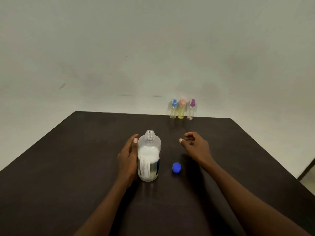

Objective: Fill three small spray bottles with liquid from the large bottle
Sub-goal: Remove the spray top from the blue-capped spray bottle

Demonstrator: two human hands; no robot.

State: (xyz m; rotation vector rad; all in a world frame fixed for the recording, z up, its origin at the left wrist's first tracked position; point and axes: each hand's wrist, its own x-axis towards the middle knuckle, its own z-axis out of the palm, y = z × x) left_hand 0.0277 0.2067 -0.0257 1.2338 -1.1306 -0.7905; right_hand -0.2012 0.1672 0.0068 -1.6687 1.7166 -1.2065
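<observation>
Head view of a dark table set against a pale wall. The large bottle stood upright near the table's centre, its neck uncapped and its body clear, holding pale liquid topped by a white foamy layer; a printed label faced the camera. Its blue cap lay on the table just to the right of the bottle, apart from it. The left hand was laid flat against the bottle's left side, fingers pressed together and extended upward, thumb tip near the shoulder of the bottle; whether the far fingers wrapped behind the bottle could not be told. The right hand hovered above the table to the right of the bottle, fingers loosely curled inward, thumb pointing left, holding nothing. Three small spray bottles stood upright in a row at the far edge of the table, well apart from both hands: the blue-topped bottle, the orange-topped bottle and the purple-topped bottle. The middle one looked yellowish, possibly tinted, though blur prevented certainty.
</observation>
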